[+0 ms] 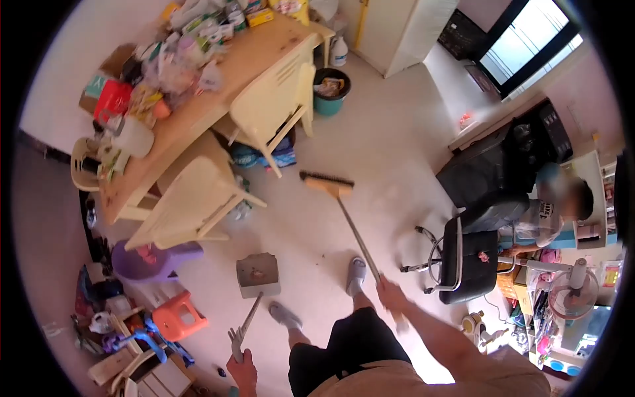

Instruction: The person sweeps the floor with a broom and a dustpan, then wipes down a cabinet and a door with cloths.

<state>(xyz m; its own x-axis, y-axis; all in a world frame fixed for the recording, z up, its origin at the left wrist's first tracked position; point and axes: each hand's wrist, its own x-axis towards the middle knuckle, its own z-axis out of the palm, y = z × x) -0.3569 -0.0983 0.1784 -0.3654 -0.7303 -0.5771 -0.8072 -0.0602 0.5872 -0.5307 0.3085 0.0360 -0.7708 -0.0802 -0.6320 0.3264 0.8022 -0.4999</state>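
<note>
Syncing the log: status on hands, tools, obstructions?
Left hand gripping dustpan by its handle. Right hand gripping broom, its head farther out than the dustpan. Nothing standing between broom head and dustpan; black swivel chair off to the right.

The left hand (243, 369) is curled closed; the right hand (392, 296) (forearm (442, 333) outstretched) grips too.

The floor (383, 139) carries a dustpan (258, 290) at seven o'clock, an orange plastic stool (177, 320) at eight, a teal bin (329, 106) at twelve and a black office chair (467, 268) at four; at ten, a wooden table (248, 63) holds plastic bags (175, 71).
</note>
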